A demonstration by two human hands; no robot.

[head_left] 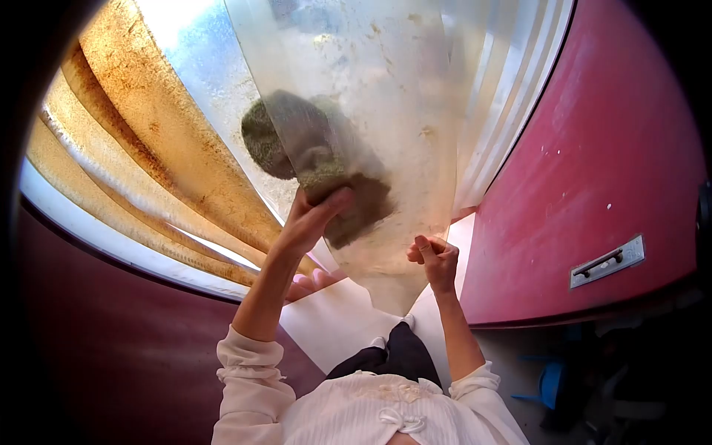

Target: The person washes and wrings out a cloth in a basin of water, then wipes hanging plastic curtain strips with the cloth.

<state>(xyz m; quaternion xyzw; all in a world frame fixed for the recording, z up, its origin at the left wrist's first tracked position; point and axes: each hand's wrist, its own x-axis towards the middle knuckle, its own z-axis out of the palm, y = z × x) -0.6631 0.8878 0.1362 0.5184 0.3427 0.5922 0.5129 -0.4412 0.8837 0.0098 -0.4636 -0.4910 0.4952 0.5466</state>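
A clear plastic curtain strip (393, 96), smudged with brownish spots, hangs in front of me. My left hand (308, 222) is closed on a dark green cloth (326, 174), thumb on the near side, pressed around the strip's left edge. Part of the cloth shows blurred through the plastic behind it. Lower right, my right hand (436, 259) is closed with the thumb on top, at the strip's right edge near its lower end. It appears to pinch that edge, though the curled fingers hide the exact contact.
Yellow-brown stained curtain strips (141, 126) hang at the left, and clearer strips (512, 81) at the right. A red door panel (593, 163) with a metal handle plate (608, 262) stands at right. A dark red panel (133, 326) is lower left. A blue object (549, 384) sits lower right.
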